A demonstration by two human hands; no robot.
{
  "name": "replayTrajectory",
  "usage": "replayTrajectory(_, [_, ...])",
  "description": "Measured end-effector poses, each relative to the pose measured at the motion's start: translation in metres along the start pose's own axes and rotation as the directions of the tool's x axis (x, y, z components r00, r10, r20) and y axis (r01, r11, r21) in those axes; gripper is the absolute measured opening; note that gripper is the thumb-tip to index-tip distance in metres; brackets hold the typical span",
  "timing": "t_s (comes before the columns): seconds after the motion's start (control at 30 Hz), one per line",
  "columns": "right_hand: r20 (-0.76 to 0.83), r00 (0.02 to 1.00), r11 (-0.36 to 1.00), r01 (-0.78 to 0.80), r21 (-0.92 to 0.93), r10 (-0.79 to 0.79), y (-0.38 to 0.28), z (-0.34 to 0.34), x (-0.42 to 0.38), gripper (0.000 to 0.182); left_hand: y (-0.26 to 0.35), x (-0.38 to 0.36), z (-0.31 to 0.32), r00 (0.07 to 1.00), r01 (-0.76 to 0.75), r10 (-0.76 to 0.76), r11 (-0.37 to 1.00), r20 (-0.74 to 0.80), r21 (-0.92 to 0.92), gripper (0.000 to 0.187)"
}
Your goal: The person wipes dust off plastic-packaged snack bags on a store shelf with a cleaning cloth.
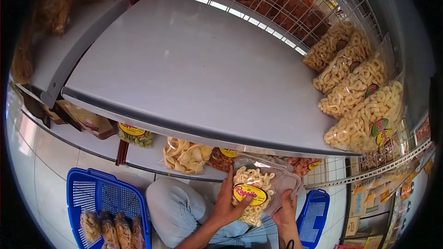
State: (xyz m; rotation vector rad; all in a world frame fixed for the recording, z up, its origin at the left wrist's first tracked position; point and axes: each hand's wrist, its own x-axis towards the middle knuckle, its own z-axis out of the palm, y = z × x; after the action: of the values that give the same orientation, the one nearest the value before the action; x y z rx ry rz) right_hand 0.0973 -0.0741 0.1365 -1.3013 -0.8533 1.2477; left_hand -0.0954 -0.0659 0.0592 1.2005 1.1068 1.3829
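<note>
Above my lap, my left hand (227, 205) is closed on a clear snack bag (251, 210) of pale curled crackers with a yellow oval label. The thumb lies across its front and the fingers go behind it. At the bag's right side, my right hand (286, 210) is closed on a folded grey-pink piece (282, 185) that looks like cloth. Whether those fingers also touch the bag is hard to see. Several similar bags of ring-shaped crackers (362, 110) stand in a row along the right end of the grey shelf (198, 64).
A blue basket (104, 180) with several snack bags stands at the left on the tiled floor, another blue basket (313, 219) at the right. Wire mesh (277, 7) backs the shelf. More snack bags (187, 157) sit on the lower shelf, under the upper shelf's front edge.
</note>
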Motion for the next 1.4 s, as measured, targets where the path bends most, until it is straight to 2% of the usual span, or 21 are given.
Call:
replayTrajectory(0.1, [0.084, 0.992, 0.995, 0.086, 0.040, -0.089, 0.005, 0.003, -0.011, 0.071, 0.008, -0.004, -0.003, 0.983, 0.174, -0.176, 0.984, 0.061, 0.034, 0.098])
replayTrajectory(0.13, [0.117, 0.985, 0.991, 0.118, 0.063, -0.124, 0.008, 0.003, -0.015, 0.074, 0.006, -0.004, -0.001, 0.990, 0.134, -0.135, 0.991, 0.027, 0.022, 0.096])
replayTrajectory(0.17, [0.054, 0.985, 0.986, 0.164, 0.007, -0.164, 0.018, 0.001, -0.020, 0.072, 0.001, -0.004, 0.004, 0.995, 0.097, -0.097, 0.995, -0.007, 0.014, 0.094])
replayTrajectory(0.23, [0.212, 0.947, 0.941, 0.282, -0.188, -0.242, 0.028, -0.011, -0.027, 0.071, 0.010, -0.005, 0.009, 0.998, 0.025, -0.029, 0.998, -0.054, -0.065, 0.083])
replayTrajectory(0.33, [0.445, 0.862, 0.730, 0.465, -0.501, -0.244, 0.016, -0.013, -0.049, 0.052, -0.007, -0.002, 0.013, 0.988, -0.107, 0.122, 0.984, 0.095, -0.146, 0.070])
replayTrajectory(0.37, [0.511, 0.823, 0.645, 0.535, -0.546, -0.250, 0.008, -0.002, -0.051, 0.049, -0.003, -0.004, 0.018, 0.990, 0.009, 0.026, 0.968, 0.137, -0.252, 0.062])
replayTrajectory(0.43, [0.697, 0.649, 0.412, 0.749, -0.518, -0.305, -0.008, 0.001, -0.050, 0.057, -0.021, -0.022, 0.025, 0.898, 0.412, -0.213, 0.718, 0.386, -0.561, 0.061])
replayTrajectory(0.5, [0.784, 0.530, 0.252, 0.846, -0.469, -0.322, -0.020, -0.003, -0.047, 0.065, -0.038, -0.026, 0.029, 0.818, 0.575, -0.044, 0.112, 0.574, -0.811, 0.065])
replayTrajectory(0.53, [0.790, 0.510, 0.223, 0.860, -0.459, -0.342, -0.023, -0.006, -0.044, 0.063, -0.040, -0.027, 0.030, 0.757, 0.647, 0.041, -0.193, 0.652, -0.738, 0.068])
replayTrajectory(0.67, [0.797, 0.438, 0.089, 0.892, -0.444, -0.416, -0.060, -0.016, -0.032, 0.059, -0.005, -0.027, 0.034, 0.806, 0.550, -0.048, 0.427, 0.590, -0.717, 0.085])
replayTrajectory(0.7, [0.785, 0.447, 0.078, 0.884, -0.461, -0.429, -0.067, -0.018, -0.031, 0.059, -0.002, -0.024, 0.039, 0.815, 0.502, 0.048, 0.439, 0.577, -0.745, 0.087])
replayTrajectory(0.8, [0.748, 0.460, 0.029, 0.860, -0.510, -0.479, -0.083, -0.025, -0.021, 0.060, 0.023, -0.012, 0.055, 0.853, 0.410, 0.070, 0.525, 0.518, -0.746, 0.100])
replayTrajectory(0.93, [0.687, 0.506, 0.039, 0.819, -0.573, -0.521, -0.083, -0.034, -0.007, 0.062, 0.026, -0.010, 0.063, 0.851, 0.478, -0.033, 0.462, 0.523, -0.747, 0.107])
replayTrajectory(0.97, [0.663, 0.534, 0.074, 0.805, -0.589, -0.525, -0.081, -0.036, -0.005, 0.062, 0.012, -0.012, 0.061, 0.835, 0.518, -0.052, 0.412, 0.548, -0.749, 0.106])
replayTrajectory(1.07, [0.543, 0.641, 0.244, 0.739, -0.629, -0.542, -0.064, -0.040, -0.003, 0.060, -0.026, -0.016, 0.064, 0.787, 0.614, 0.095, -0.034, 0.610, -0.788, 0.103])
replayTrajectory(1.13, [0.485, 0.687, 0.339, 0.706, -0.622, -0.541, -0.056, -0.038, 0.007, 0.060, -0.011, -0.012, 0.069, 0.800, 0.599, 0.090, -0.181, 0.594, -0.780, 0.102])
replayTrajectory(1.17, [0.478, 0.705, 0.373, 0.694, -0.615, -0.524, -0.052, -0.038, 0.011, 0.060, -0.002, -0.012, 0.064, 0.829, 0.537, -0.143, 0.473, 0.541, -0.698, 0.097])
replayTrajectory(1.2, [0.472, 0.725, 0.407, 0.679, -0.610, -0.502, -0.050, -0.038, 0.012, 0.061, -0.012, -0.010, 0.063, 0.816, 0.561, -0.043, 0.297, 0.577, -0.772, 0.095])
replayTrajectory(1.27, [0.565, 0.693, 0.300, 0.712, -0.635, -0.447, -0.052, -0.031, 0.013, 0.064, -0.041, -0.004, 0.064, 0.800, 0.593, 0.171, -0.088, 0.575, -0.800, 0.092])
replayTrajectory(1.3, [0.611, 0.674, 0.242, 0.729, -0.640, -0.416, -0.053, -0.027, 0.013, 0.065, -0.004, -0.006, 0.064, 0.850, 0.526, -0.267, 0.415, 0.453, -0.742, 0.088])
replayTrajectory(1.4, [0.693, 0.640, 0.180, 0.764, -0.620, -0.332, -0.048, -0.023, 0.015, 0.071, 0.012, -0.005, 0.067, 0.886, 0.461, -0.278, 0.460, 0.371, -0.759, 0.085])
